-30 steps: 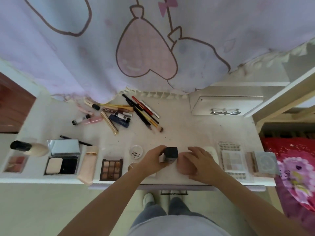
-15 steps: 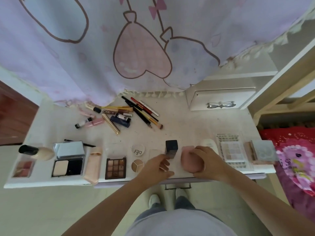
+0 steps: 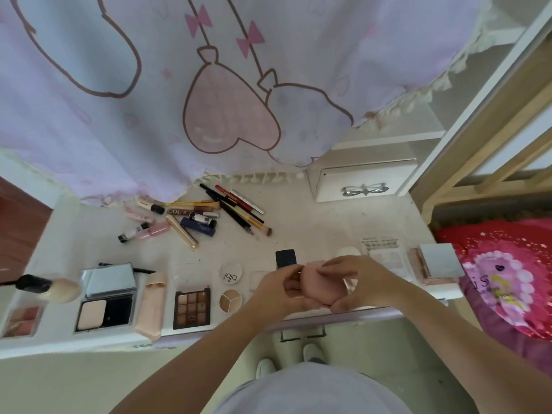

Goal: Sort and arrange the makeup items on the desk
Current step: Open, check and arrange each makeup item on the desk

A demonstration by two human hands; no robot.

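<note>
Front row left of centre unchanged. Black cube (image 3: 286,258) now standing on desk (image 3: 313,231); your left hand (image 3: 279,289) released it, joined right hand (image 3: 363,283). Both clamped on pink sponge (image 3: 317,286). Place sponge next.

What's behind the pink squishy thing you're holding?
Right behind the pink sponge, farther back on the desk, stands a small black-capped bottle. Both hands, left and right, wrap the sponge, so the desk directly under it is hidden.
</note>
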